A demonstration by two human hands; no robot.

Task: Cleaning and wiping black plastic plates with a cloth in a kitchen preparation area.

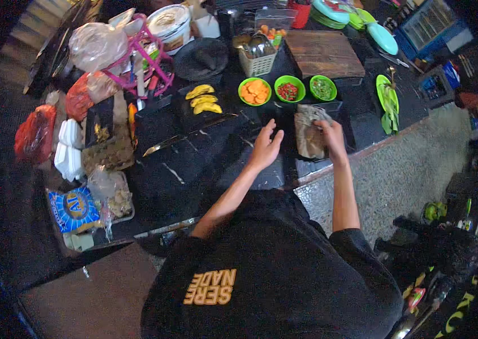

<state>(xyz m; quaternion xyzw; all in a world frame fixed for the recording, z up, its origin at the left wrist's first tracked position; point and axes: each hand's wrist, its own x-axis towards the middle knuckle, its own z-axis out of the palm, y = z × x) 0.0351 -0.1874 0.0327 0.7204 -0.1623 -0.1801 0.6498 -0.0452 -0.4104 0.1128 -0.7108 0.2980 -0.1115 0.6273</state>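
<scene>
My right hand (333,137) grips the right edge of a crumpled grey-brown cloth (310,131) on the dark counter (205,156). Left of the cloth, my left hand (267,146) is raised with its fingers apart and nothing in it. Just beyond my hands stand three green bowls in a row: one with orange slices (255,92), one with chopped red pieces (287,91) and one with chopped green pieces (323,88). Several yellow bananas (203,99) lie to the left of the bowls, on a dark surface.
A wooden chopping board (325,54) lies behind the bowls, beside a utensil basket (259,61). A black stone mortar (200,59) stands behind the bananas. Bags and foam boxes (69,148) crowd the left. A green plate with leaves (387,99) lies at the right.
</scene>
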